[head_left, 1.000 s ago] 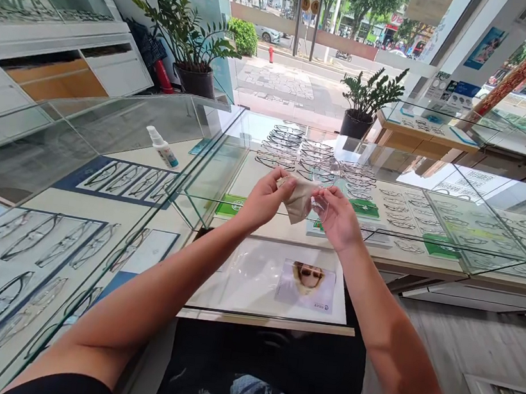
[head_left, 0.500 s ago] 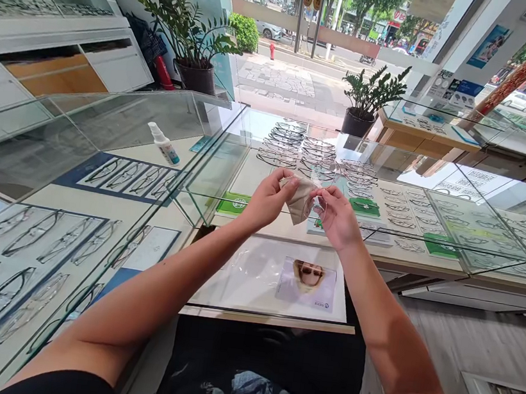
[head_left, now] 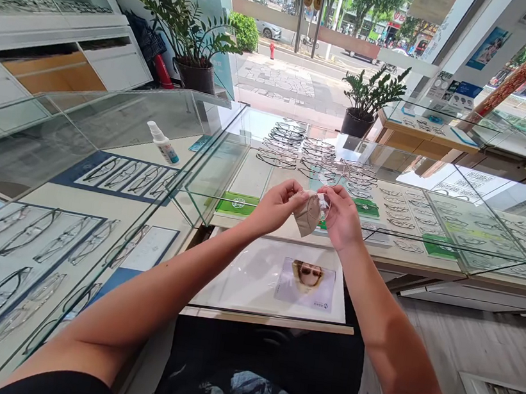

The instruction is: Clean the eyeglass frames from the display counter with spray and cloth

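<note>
My left hand [head_left: 280, 207] pinches a small beige cloth [head_left: 307, 222] that hangs down in a point over the counter. Close on the right, my right hand [head_left: 344, 217] has its fingers closed on thin-rimmed eyeglasses [head_left: 324, 204] with clear lenses. The cloth lies against one lens, and part of the glasses is hidden by it and by my fingers. Below both hands is an open white drawer or tray [head_left: 237, 278], where a card with a sunglasses picture [head_left: 308, 284] lies.
Glass display cases with rows of spectacles [head_left: 288, 136] stretch ahead and to the right. On the left, more frames lie on a blue-edged tray [head_left: 34, 244], and a white spray bottle [head_left: 163, 143] stands near the glass corner. Potted plants [head_left: 371, 101] stand beyond.
Both hands have shifted slightly right and down with the cloth and glasses. The cloth now lies more across the lens.
</note>
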`<action>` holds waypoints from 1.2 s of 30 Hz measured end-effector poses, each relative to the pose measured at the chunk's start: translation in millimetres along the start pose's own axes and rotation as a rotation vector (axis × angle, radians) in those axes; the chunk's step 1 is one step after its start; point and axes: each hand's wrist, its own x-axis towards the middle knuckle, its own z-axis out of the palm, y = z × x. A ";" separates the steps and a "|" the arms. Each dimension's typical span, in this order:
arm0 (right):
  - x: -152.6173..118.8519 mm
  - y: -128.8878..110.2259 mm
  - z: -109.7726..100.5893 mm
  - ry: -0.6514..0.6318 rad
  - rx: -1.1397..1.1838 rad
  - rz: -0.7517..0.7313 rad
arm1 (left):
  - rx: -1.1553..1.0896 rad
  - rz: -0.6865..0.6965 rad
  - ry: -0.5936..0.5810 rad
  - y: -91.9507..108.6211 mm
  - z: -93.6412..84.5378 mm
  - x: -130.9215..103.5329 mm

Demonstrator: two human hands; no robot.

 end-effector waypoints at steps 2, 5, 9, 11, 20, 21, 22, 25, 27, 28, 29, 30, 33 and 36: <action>0.5 1.5 0.0 0.009 -0.005 -0.011 | -0.003 0.007 -0.024 0.1 1.6 -0.8; 1.0 4.9 0.4 0.016 -0.033 -0.026 | 0.000 0.019 -0.038 -1.1 2.3 -0.9; 1.5 9.2 0.3 0.017 -0.051 -0.024 | -0.002 0.014 -0.058 -1.9 2.6 -1.8; 2.0 10.2 -0.6 0.030 -0.047 -0.022 | -0.011 0.004 -0.080 -1.5 3.1 -2.5; 3.2 6.8 -2.5 0.047 0.024 0.032 | -0.123 -0.036 -0.083 -7.1 7.0 -3.0; 2.4 6.3 -1.6 0.034 0.043 0.050 | -0.153 -0.051 -0.089 -8.4 8.4 -3.6; 1.4 5.8 -0.6 0.020 0.064 0.065 | -0.197 -0.069 -0.090 -9.7 10.1 -4.4; -1.6 4.6 1.9 -0.025 0.120 0.081 | -0.351 -0.129 -0.065 -12.7 15.6 -6.4; -2.9 3.9 2.7 -0.046 0.131 0.078 | -0.417 -0.178 -0.080 -13.2 18.9 -7.6; -3.3 3.6 2.9 -0.050 0.131 0.078 | -0.430 -0.203 -0.101 -12.8 20.3 -8.1; -3.5 3.3 2.8 -0.051 0.132 0.079 | -0.431 -0.221 -0.125 -12.1 21.6 -8.7; -3.5 3.1 2.7 -0.049 0.134 0.079 | -0.425 -0.230 -0.144 -11.0 22.7 -9.3; -2.9 3.2 1.9 -0.042 0.146 0.089 | -0.400 -0.224 -0.167 -7.8 25.2 -10.9; -2.3 4.2 1.2 -0.042 0.152 0.107 | -0.361 -0.214 -0.180 -7.1 25.2 -11.0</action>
